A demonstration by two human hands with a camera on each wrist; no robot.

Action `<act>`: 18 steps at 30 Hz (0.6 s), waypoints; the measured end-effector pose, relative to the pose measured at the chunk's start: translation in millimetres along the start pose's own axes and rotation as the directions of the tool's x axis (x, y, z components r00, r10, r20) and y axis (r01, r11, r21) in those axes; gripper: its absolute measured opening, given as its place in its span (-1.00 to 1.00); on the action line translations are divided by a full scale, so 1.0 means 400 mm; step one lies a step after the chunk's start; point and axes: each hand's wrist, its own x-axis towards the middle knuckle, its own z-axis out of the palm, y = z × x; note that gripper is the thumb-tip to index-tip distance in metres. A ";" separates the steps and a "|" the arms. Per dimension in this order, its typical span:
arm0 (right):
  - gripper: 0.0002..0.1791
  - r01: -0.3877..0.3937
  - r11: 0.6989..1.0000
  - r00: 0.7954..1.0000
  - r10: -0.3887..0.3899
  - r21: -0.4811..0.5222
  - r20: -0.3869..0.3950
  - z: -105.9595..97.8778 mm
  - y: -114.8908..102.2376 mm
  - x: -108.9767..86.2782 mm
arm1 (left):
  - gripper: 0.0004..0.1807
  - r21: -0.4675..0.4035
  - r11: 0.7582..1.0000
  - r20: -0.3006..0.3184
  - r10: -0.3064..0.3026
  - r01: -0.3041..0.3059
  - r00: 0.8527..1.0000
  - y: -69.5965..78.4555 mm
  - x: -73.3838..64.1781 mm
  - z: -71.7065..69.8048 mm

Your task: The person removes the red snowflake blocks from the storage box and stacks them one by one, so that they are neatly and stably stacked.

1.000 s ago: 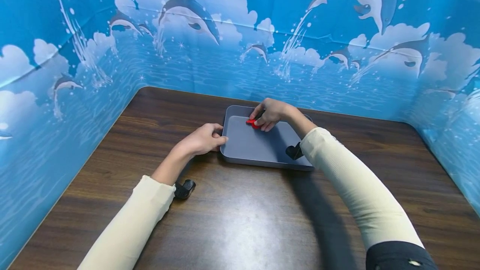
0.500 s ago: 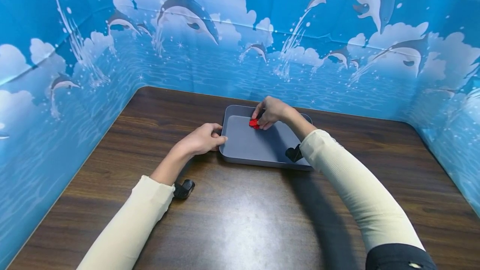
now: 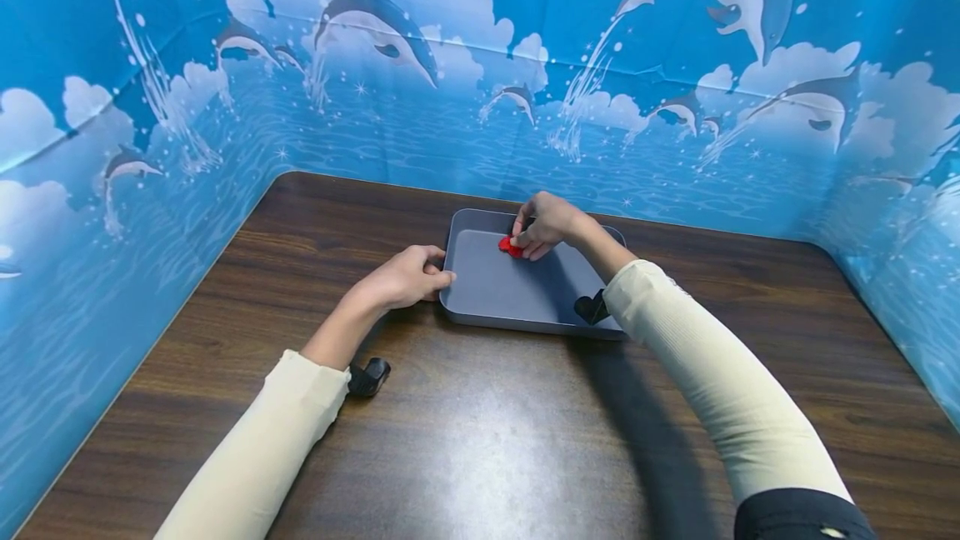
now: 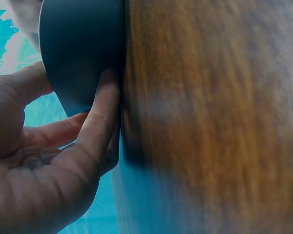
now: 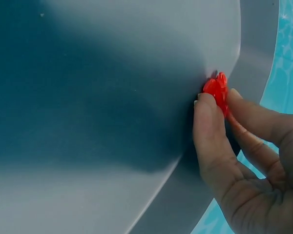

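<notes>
Well, the red piece (image 5: 214, 90) is inside the tray (image 3: 517, 294) toward eleven o'clock, not yet released: the right hand (image 3: 547, 223) pinches it, while the left hand (image 3: 409, 277) grips the tray at nine.

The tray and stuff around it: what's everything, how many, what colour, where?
Backdrop: 1, blue with dolphins, back and sides
Table: 1, dark brown, before the backdrop
Tray: 1, grey, on the table
Small piece: 1, red, in or over the tray
Sleeves: 2, cream, left and right
Band: 1, dark, on right sleeve
Wrist gadgets: 2, black, at sleeve ends
Left hand: 1, bare, tray's left edge
Right hand: 1, bare, pinching the small piece
</notes>
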 end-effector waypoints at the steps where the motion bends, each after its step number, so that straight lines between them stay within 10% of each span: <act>1: -0.90 0.001 1.000 1.000 -0.001 0.002 -0.003 0.000 0.002 0.000 | -0.28 -0.002 1.000 0.001 0.001 -0.001 1.000 0.001 0.000 0.001; 18: -0.82 0.012 0.994 0.999 -0.008 0.113 -0.033 -0.035 0.038 -0.029 | -0.25 -0.001 1.000 0.002 0.002 -0.002 1.000 0.000 0.003 -0.002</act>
